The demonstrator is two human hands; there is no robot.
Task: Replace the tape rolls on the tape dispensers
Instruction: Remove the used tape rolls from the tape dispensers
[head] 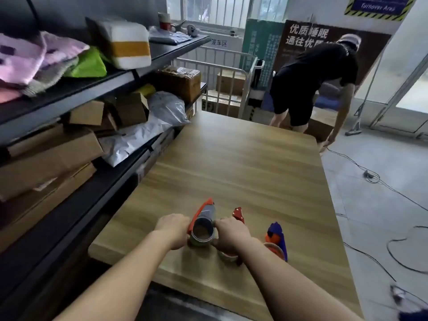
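Note:
Three tape dispensers stand near the front of the wooden table (243, 158). The left one, an orange dispenser (205, 213), carries a tape roll with a brown cardboard core (203, 231). My left hand (172, 229) grips its orange left side and my right hand (228, 232) holds the roll's right side. A red dispenser (238, 214) sits behind my right hand, mostly hidden by it. Further right stands a purple and orange dispenser (276, 237) with an orange roll (274, 250) at its base.
A black shelf rack (92, 89) with cardboard boxes, plastic mailers and folded cloth runs along the left, close to the table. Beyond the far edge a person (312, 84) bends over a box next to a metal cage cart (222, 72). Cables lie on the floor at right.

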